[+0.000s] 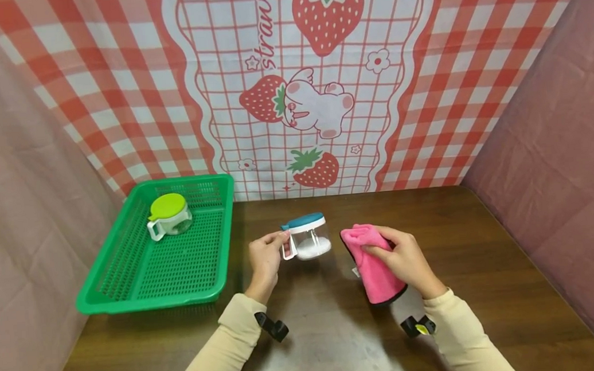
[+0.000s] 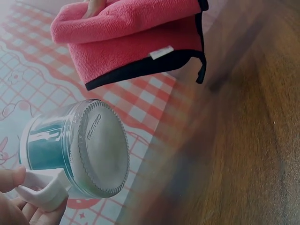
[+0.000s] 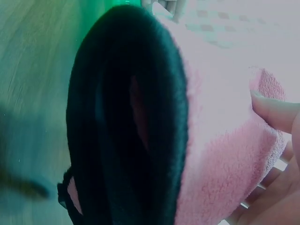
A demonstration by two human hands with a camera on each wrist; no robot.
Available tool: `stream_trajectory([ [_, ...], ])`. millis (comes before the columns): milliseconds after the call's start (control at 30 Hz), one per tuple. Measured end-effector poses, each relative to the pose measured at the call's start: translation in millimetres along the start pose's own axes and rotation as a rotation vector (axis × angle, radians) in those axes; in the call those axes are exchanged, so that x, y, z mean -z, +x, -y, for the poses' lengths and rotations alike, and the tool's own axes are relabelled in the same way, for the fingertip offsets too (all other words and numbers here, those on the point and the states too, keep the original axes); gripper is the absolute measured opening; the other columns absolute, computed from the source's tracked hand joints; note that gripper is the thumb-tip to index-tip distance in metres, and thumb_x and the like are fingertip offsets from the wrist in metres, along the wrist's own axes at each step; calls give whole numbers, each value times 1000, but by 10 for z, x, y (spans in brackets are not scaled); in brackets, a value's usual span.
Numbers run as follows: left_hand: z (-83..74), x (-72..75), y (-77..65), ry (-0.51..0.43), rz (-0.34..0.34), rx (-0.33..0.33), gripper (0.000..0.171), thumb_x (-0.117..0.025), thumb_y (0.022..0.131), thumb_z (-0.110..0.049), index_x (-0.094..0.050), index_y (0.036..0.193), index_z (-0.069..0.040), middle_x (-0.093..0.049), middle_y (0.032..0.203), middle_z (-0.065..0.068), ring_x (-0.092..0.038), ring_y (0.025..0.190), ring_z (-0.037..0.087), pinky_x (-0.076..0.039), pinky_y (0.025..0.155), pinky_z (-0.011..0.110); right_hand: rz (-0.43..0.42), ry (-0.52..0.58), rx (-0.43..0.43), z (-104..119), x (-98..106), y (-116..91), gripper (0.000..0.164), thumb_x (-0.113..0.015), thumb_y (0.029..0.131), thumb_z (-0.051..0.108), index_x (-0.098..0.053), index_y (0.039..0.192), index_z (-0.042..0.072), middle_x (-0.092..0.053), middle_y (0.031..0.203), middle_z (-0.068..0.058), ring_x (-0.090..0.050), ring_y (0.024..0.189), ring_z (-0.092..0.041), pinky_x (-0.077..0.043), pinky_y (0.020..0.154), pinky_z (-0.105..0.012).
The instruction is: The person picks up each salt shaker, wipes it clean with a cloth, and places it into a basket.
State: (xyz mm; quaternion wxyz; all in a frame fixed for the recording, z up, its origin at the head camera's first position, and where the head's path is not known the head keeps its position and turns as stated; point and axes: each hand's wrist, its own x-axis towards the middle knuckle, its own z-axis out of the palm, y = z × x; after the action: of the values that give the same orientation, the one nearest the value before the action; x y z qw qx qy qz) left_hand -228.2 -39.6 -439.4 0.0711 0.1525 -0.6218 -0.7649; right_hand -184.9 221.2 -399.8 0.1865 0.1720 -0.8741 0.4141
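Note:
My left hand grips the white handle of a clear seasoning jar with a blue lid, held above the table. White powder lies in the bottom of the jar. In the left wrist view the jar's ribbed glass base faces the camera. A folded pink cloth with black edging hangs from my right hand, pinched between thumb and fingers. The cloth is to the right of the jar, with a gap between them. In the right wrist view the thumb presses on the pink cloth.
A green plastic basket stands at the left of the wooden table. Inside it sits a similar clear jar with a lime-green lid. A strawberry-print checked curtain hangs behind, and pink cloth walls stand at both sides.

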Motion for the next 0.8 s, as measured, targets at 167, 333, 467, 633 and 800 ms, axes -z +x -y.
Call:
stream_trajectory([
  [167, 0, -27, -53, -7, 9, -16, 22, -73, 84, -5, -71, 96, 13, -62, 61, 0, -59, 54, 9, -52, 51, 21, -21, -14, -2, 18, -39, 7, 36, -81, 76, 8, -72, 111, 4, -74, 104, -14, -63, 82, -4, -46, 70, -8],
  [333, 4, -58, -97, -10, 11, -34, 21, -73, 83, -3, -71, 95, 14, -62, 60, 0, -58, 54, 9, -52, 50, 21, -27, -29, 6, 43, -70, 13, 38, -82, 76, 7, -72, 112, 4, -74, 105, -13, -64, 82, -10, -47, 69, -10],
  [467, 12, -83, -125, 9, 5, -41, 20, -74, 83, -4, -72, 93, 13, -62, 60, 0, -58, 53, 9, -52, 50, 21, -32, -46, 20, 68, -94, 15, 40, -82, 75, 7, -72, 113, 4, -74, 106, -13, -65, 84, -15, -50, 69, -15],
  [633, 21, -111, -134, 19, 6, -39, 21, -74, 83, -5, -72, 94, 13, -63, 60, 0, -58, 53, 8, -52, 51, 20, -76, -95, 15, 114, -122, 37, 40, -82, 76, 10, -71, 113, 3, -74, 102, -14, -66, 81, -22, -55, 68, -31],
  [800, 24, -134, -165, 19, 4, -44, 20, -74, 82, -5, -72, 92, 13, -62, 60, -1, -58, 53, 8, -52, 51, 21, -90, -145, 45, 145, -175, 56, 39, -83, 75, 11, -72, 112, 2, -73, 97, -15, -67, 80, -25, -54, 69, -42],
])
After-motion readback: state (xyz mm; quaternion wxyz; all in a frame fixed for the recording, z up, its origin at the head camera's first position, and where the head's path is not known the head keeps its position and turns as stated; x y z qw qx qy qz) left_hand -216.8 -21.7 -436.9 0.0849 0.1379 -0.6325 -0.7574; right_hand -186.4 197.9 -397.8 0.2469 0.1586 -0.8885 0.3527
